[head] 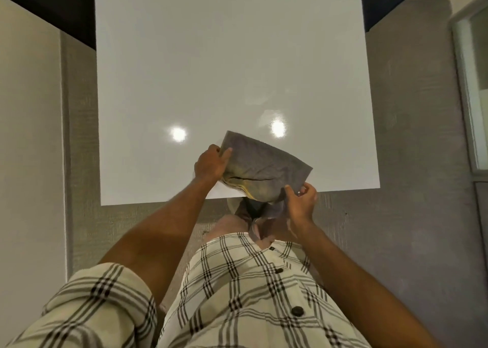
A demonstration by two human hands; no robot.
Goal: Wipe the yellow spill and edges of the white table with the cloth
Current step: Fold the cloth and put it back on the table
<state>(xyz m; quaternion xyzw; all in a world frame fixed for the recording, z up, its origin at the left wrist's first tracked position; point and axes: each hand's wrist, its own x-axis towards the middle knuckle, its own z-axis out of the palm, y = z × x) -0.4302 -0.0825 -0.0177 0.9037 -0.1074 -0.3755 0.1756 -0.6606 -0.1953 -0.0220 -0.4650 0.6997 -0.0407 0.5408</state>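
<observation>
Holding: a grey, yellow-stained cloth (261, 169), stretched between both hands above the near edge of the glossy white square surface (232, 70).
Left hand (210, 164): fingers pinch the cloth's left edge.
Right hand (302, 202): fingers pinch its lower right corner.
Stain: yellow along the cloth's lower fold.
Sleeve: cream plaid shirt (237, 289).

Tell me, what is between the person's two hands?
The cloth, grey with yellow stains, stretches between the left hand and right hand, above the white table's near edge, in the head view.
</observation>
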